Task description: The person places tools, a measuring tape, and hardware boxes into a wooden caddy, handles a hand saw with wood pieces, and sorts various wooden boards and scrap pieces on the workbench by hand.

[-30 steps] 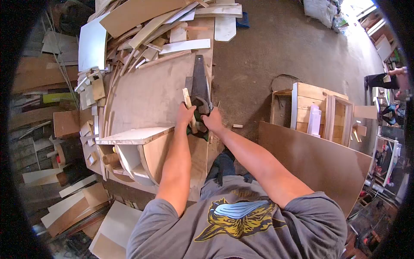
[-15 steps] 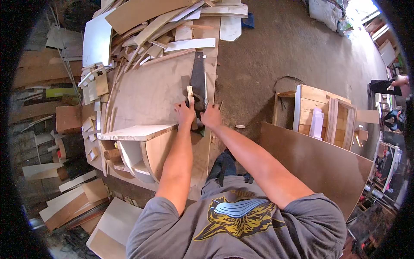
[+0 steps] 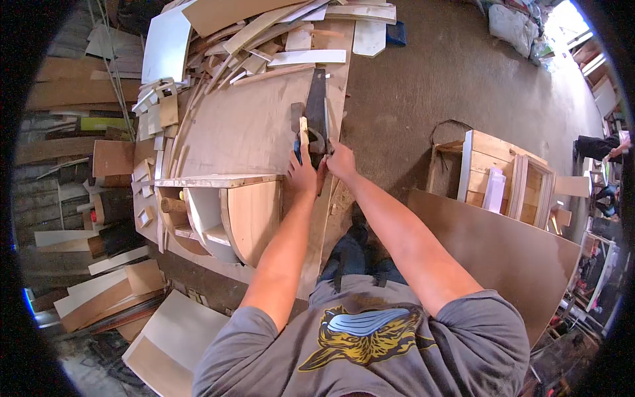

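Note:
A handsaw lies on the wide plywood board, its dark blade pointing away from me. My left hand is closed around a short pale wood strip, just left of the saw's handle end. Beside that strip is a tool with a dark, flat head, and something blue shows by my fingers. My right hand is closed to the right of the saw handle, near the board's edge; what its fingers grip is hidden. A curved wooden cabinet piece stands left of my left forearm.
Wood offcuts are heaped at the board's far end, with small pieces along its left side. To the right are a wooden crate-like frame and a large brown panel. Another person's hand shows at the far right.
The view has shifted, so the board and cabinet piece appear moved. My right hand has risen slightly and its fingers look more tightly closed. My left hand stays at the wood strip.

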Demonstrator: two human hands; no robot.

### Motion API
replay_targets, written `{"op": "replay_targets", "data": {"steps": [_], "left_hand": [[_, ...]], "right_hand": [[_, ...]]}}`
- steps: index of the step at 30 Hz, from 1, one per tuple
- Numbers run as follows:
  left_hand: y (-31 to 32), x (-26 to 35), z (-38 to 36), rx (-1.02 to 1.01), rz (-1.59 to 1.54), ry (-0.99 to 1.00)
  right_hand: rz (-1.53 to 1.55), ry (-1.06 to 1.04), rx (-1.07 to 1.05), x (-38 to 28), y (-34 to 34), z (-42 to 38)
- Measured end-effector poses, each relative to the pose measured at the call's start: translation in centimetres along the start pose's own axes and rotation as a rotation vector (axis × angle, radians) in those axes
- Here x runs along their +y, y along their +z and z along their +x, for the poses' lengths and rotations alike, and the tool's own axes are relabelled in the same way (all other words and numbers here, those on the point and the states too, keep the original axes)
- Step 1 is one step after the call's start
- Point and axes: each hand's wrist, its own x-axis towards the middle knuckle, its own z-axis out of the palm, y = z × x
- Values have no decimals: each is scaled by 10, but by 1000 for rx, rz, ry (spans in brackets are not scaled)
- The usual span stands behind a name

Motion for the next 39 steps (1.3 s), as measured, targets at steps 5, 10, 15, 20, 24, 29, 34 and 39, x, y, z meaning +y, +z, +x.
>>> {"op": "replay_targets", "data": {"steps": [5,10,15,20,24,29,34,39], "left_hand": [[38,-13,3,127,-113,42],[28,-16,24,89,-130,43],[15,-22,35,9,-169,-37],[5,-22,40,-40,-176,-58],[5,-23,44,-22,-170,-66],[7,-33,49,11,-172,-102],[-5,-24,40,24,-200,-146],[2,-27,31,99,-208,-115]], "right_hand": [[-6,93,-81,-7,-2,-3],[3,132,-96,-10,14,19],[-40,56,-144,-35,4,28],[-87,54,-200,-32,7,36],[-159,-2,-268,-28,12,51],[-254,-180,-315,-27,21,69],[-230,-158,-315,-28,14,63],[-168,-100,-316,-25,9,58]]}}
